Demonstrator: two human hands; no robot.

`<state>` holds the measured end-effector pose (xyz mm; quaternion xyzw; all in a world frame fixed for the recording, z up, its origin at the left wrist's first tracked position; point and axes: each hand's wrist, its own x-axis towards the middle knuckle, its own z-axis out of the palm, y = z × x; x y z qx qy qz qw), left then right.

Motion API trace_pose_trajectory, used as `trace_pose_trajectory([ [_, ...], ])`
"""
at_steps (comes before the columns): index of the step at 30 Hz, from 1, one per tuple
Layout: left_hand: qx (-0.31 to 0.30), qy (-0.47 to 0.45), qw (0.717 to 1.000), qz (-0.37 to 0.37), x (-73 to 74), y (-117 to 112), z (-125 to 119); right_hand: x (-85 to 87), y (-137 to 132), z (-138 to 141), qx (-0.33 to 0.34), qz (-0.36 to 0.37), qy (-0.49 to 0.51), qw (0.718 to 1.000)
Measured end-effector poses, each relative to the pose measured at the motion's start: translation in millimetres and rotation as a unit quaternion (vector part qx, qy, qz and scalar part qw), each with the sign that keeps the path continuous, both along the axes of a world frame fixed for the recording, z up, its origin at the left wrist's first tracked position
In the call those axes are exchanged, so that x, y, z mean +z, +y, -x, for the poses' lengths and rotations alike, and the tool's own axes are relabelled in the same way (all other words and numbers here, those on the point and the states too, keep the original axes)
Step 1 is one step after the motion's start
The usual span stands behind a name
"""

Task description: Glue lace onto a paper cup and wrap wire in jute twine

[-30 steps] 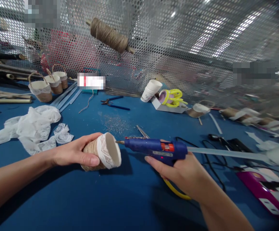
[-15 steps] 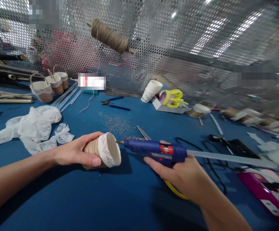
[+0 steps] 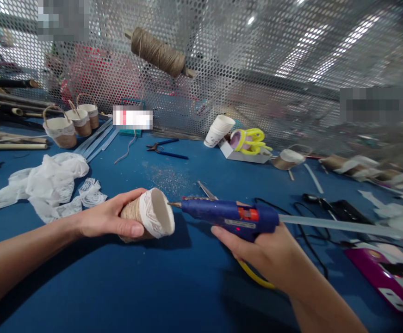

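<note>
My left hand (image 3: pixel 108 219) is wrapped round a paper cup (image 3: pixel 151 214) that lies on its side, its body wound with twine and its rim trimmed with white lace. My right hand (image 3: pixel 267 252) grips a blue hot glue gun (image 3: pixel 229 215) with a clear glue stick (image 3: pixel 336 225) sticking out behind. The gun's metal nozzle touches the cup's rim at the right edge. Both are held just above the blue table (image 3: pixel 125 286).
White lace fabric (image 3: pixel 45 182) lies at the left, finished cup baskets (image 3: pixel 70 122) behind it. Pliers (image 3: pixel 164 149), scissors (image 3: pixel 205 189), stacked paper cups (image 3: pixel 218 130), yellow-handled scissors (image 3: pixel 251 141), black cables (image 3: pixel 312 208) and a purple box (image 3: pixel 381 273) lie around. A twine spool (image 3: pixel 158 52) hangs on the perforated screen.
The glue gun and my right hand have shifted slightly right; the nozzle stays at the cup's rim. The cup has tipped up a little in my left hand.
</note>
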<state>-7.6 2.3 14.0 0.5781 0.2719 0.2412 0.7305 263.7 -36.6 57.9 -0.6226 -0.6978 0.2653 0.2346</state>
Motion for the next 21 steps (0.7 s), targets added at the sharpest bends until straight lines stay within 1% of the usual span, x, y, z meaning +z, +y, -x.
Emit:
trace_pose_trajectory([
  [2,-0.004,-0.006,1.0,0.006,0.8,-1.2,0.7,2.1,1.4,4.8,-0.008,0.039,0.028,0.999],
  [5,-0.006,-0.035,0.999,0.011,1.4,-3.3,2.4,2.5,5.4,9.1,0.022,0.1,0.094,0.99],
  [7,-0.023,-0.061,0.998,0.024,1.0,-4.1,3.2,1.4,8.0,9.0,0.033,0.126,0.117,0.985],
  [9,-0.031,-0.077,0.996,0.033,0.0,-4.1,3.6,0.8,9.3,7.4,0.034,0.137,0.131,0.981],
  [11,-0.018,-0.075,0.996,0.032,-1.0,-3.6,3.6,2.0,8.9,5.5,0.04,0.14,0.133,0.98],
  [13,-0.002,-0.052,0.998,0.024,-1.2,-2.8,3.1,5.0,7.4,4.3,0.041,0.156,0.115,0.98],
  [16,0.005,-0.02,1.0,0.014,0.6,-2.1,1.8,9.3,5.7,4.7,0.022,0.171,0.078,0.982],
  [21,-0.01,-0.01,1.0,0.021,2.6,-2.9,-0.6,8.3,8.3,7.2,0.022,0.155,0.093,0.983],
])
